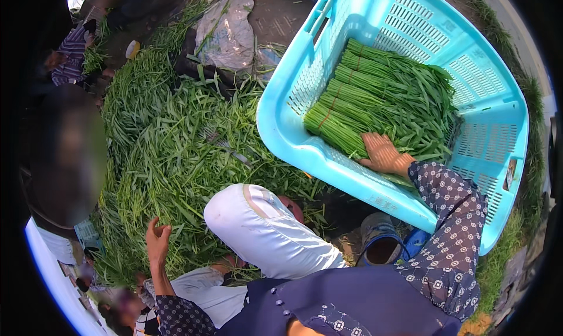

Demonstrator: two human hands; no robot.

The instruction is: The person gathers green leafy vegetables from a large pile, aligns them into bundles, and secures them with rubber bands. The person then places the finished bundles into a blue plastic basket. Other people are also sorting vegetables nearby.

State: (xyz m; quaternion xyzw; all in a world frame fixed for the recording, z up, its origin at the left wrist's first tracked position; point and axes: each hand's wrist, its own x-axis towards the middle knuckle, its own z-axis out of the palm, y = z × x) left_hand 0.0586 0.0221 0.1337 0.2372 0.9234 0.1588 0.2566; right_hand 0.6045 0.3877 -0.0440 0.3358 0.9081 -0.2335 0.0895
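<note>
A large turquoise plastic basket (pixel 352 174) with slotted walls stands at my right. Inside, tied bundles of long-stemmed leafy greens (pixel 375 95), much like water spinach, lie side by side with thin red ties round their stems. My right hand (pixel 384 153) reaches over the near rim and rests on the nearest bundle, fingers stretched out. At lower left my left hand (pixel 157 239) is raised over loose greens (pixel 182 142), holding nothing, with finger and thumb apart. These loose greens spread in a wide heap across the ground in front of me.
A bucket (pixel 381 242) with dark contents stands below the basket, beside a blue container (pixel 416 242). My knee (pixel 226 210) in pale trousers juts toward the heap. Other people sit at the left; one wears a striped top (pixel 70 54). A pale sack (pixel 226 31) lies beyond.
</note>
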